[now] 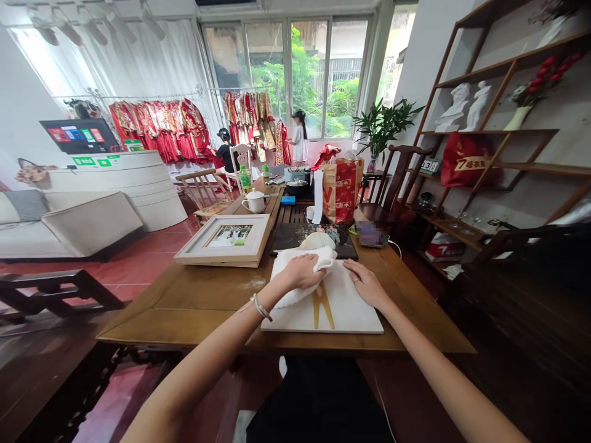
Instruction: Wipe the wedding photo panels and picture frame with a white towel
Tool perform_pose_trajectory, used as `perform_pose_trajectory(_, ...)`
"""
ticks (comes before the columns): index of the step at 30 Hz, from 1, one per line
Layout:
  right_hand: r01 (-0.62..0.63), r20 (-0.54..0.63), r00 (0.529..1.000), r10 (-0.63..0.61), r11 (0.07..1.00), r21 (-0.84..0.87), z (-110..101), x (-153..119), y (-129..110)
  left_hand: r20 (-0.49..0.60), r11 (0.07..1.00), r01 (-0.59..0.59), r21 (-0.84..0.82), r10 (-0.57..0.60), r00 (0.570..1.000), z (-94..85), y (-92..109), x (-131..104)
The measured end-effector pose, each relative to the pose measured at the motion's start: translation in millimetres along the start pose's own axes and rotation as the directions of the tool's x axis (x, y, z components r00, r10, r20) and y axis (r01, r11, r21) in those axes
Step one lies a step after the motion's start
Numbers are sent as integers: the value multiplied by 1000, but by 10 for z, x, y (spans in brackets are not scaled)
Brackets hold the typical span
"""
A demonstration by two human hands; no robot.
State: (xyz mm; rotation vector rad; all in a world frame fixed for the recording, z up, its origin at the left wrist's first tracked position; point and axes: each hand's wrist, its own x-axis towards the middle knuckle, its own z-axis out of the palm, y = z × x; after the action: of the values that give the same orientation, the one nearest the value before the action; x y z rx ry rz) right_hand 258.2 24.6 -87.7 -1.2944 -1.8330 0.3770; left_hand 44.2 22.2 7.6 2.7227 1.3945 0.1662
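White board [357, 315] flat at near edge of wooden table [175, 317], white cloth [289, 297] on top

Pressing palm-down on white cloth with left hand [305, 271], over far left part of white board. Bunched up at fingertips; can't tell if closed around a fold. Wearing bangle [261, 307] on left wrist. Touching far right part of white board with right hand [366, 284]: wide, reaching out, holding nothing visible. Partly covered by cloth: gold mark [323, 307], running to near edge of board in two legs.

Just beyond board: dark tray [344, 239], with pale rounded item [318, 240] on it, maybe a dish or more cloth, hard to tell behind the folds. To left on table: pale picture frame [189, 251] around a photo, lying flat, and white lidded cup [255, 201] just past it. To right: phone [372, 235] with white cable. Farther along table: red and tan paper bag [342, 192] standing upright, small blue item [288, 200], green-labelled bottle [244, 180].

At far side of room: red garments [168, 132] on rack, person in black [225, 154] low beside it, person in white [300, 140] standing near windows. Along right wall: wooden shelves [508, 131] with white statues. Far left: white sofa [92, 221], next to curved counter [152, 191] with monitor on top.
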Motion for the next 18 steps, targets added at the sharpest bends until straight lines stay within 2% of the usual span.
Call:
perform_pose_trajectory(3, -10, 9, 1000, 10, 1000, -3, -9, -6, -33, 5, 1000, 14, -4, -14, 1000, 1, -144, -219)
perform_pose_trajectory(5, -12, 12, 1000, 12, 1000, -6, -12, -8, -49, 8, 1000, 18, 0, -18, 1000, 28, -164, -434)
perform_pose_trajectory(9, -8, 11, 1000, 8, 1000, -30, -10, -3, -56, 15, 1000, 12, 13, -12, 1000, 101, 10, -910)
perform_pose_trajectory(12, -5, 22, 1000, 6, 999, -45, -10, 2, -52, 31, 1000, -3, -8, 3, 1000, 108, 186, -1137)
perform_pose_trajectory(15, -3, 34, 999, 5, 999, -54, -13, 1, -57, 59, 1000, 20, -17, -19, 998, 80, 221, -1101)
perform_pose_trajectory(18, -8, 27, 1000, 10, 999, -52, -17, -6, -67, 52, 995, 95, 11, -95, 994, 65, 78, -836)
